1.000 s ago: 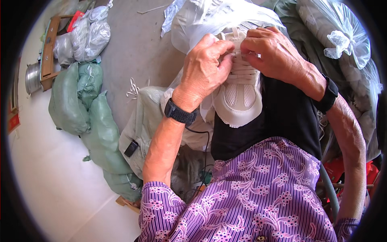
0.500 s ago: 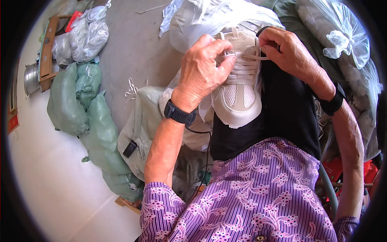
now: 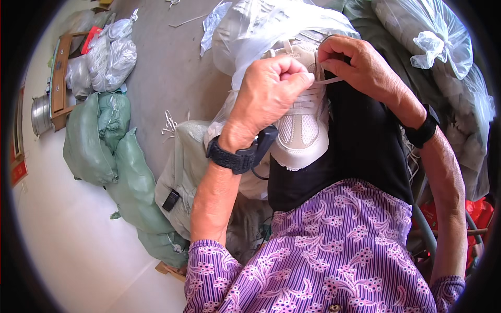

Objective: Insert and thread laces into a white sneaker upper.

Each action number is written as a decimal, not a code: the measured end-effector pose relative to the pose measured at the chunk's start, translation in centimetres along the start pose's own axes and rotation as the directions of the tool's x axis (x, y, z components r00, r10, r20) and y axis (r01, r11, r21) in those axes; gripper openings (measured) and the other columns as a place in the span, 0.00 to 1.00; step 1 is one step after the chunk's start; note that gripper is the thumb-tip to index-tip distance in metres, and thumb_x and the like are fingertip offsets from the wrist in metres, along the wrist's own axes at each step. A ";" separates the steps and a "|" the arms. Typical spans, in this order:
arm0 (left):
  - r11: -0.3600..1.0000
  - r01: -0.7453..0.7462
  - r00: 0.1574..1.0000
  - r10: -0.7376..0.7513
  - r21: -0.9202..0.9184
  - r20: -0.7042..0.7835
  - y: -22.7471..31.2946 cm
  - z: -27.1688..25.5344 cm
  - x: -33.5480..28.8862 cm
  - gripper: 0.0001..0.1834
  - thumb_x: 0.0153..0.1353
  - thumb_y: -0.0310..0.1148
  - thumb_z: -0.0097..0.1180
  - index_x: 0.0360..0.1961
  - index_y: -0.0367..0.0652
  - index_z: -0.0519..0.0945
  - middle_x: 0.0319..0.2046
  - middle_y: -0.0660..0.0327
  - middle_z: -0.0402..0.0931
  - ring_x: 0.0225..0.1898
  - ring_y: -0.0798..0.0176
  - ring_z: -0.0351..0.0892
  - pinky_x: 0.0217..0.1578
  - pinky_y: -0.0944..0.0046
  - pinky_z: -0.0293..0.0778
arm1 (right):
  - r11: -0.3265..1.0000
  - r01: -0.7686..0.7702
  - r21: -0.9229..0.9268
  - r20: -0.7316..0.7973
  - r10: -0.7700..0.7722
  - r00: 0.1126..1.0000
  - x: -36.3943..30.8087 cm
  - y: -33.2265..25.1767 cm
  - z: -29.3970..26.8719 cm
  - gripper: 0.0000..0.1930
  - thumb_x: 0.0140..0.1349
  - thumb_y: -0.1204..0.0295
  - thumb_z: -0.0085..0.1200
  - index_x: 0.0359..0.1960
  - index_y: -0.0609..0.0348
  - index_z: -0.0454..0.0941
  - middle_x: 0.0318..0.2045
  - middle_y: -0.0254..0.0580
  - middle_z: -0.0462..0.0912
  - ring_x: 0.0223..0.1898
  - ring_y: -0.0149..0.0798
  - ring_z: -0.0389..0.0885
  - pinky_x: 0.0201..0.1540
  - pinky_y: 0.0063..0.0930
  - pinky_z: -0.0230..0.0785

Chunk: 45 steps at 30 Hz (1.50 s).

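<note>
Here's the pale shoe [image 3: 302, 141], toe toward me over my black trousers [image 3: 365, 135], its upper lacing hidden by my left hand [image 3: 271, 94]. Those fingers pinch tightly together; what's between, I can't tell. My right hand [image 3: 357, 62] curls its fingers on a straight lace [image 3: 330, 81], end out of sight. The plastic bag [image 3: 248, 34] runs off the top.

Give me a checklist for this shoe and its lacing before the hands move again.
1. Shoe toe toward the person: ok.
2. Lace drawn straight out to the right hand: ok.
3. Left hand gripping a lace: cannot tell; its fingers hide it.
4. Upper lacing fully in view: not ok, left hand covers part.
5. Plastic bag off the toe: ok.
</note>
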<state>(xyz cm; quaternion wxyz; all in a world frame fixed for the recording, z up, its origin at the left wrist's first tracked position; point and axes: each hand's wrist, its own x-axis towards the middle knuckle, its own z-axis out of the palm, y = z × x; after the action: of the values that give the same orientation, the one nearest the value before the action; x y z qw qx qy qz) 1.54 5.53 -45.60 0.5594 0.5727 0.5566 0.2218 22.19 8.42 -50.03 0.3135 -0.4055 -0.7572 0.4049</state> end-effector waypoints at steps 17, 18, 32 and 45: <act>0.976 -0.138 0.971 0.167 0.171 -0.170 -1.4 0.8 0.4 0.09 0.54 0.32 0.63 0.29 0.36 0.80 0.20 0.68 0.74 0.23 0.78 0.67 0.24 0.73 0.68 | 0.996 0.048 -0.074 -0.013 -0.049 0.999 0.1 -0.6 2.4 0.10 0.50 0.74 0.54 0.34 0.61 0.80 0.29 0.49 0.81 0.35 0.50 0.81 0.38 0.36 0.72; 0.974 -0.146 0.966 0.179 0.175 -0.187 -1.5 0.9 0.4 0.09 0.55 0.32 0.62 0.29 0.36 0.80 0.20 0.67 0.75 0.23 0.77 0.68 0.24 0.72 0.68 | 0.996 0.039 -0.076 -0.027 -0.041 0.999 0.1 -0.7 2.3 0.09 0.50 0.74 0.53 0.34 0.61 0.80 0.28 0.49 0.81 0.34 0.50 0.81 0.38 0.36 0.72; 0.910 -0.189 0.904 0.308 0.369 -0.297 -3.0 -0.5 -0.4 0.06 0.55 0.31 0.58 0.32 0.41 0.81 0.23 0.62 0.74 0.24 0.69 0.73 0.28 0.67 0.71 | 0.933 -0.150 0.326 0.097 0.124 0.987 0.0 -0.2 2.1 0.10 0.56 0.77 0.51 0.39 0.65 0.73 0.28 0.40 0.78 0.32 0.29 0.75 0.38 0.24 0.70; 0.831 -0.295 0.857 0.448 0.472 -0.253 -3.6 -1.1 -0.3 0.06 0.60 0.30 0.54 0.31 0.38 0.76 0.27 0.61 0.71 0.26 0.64 0.69 0.31 0.67 0.67 | 0.858 -0.194 0.476 0.148 0.139 0.979 0.5 0.3 2.5 0.08 0.57 0.76 0.51 0.38 0.62 0.71 0.27 0.34 0.74 0.30 0.25 0.70 0.34 0.21 0.66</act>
<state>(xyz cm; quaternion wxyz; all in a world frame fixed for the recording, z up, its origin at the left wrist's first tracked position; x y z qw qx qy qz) -0.92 4.82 -48.39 0.2598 0.7278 0.5576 0.3032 20.05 8.06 -51.37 0.3277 -0.3549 -0.6085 0.6296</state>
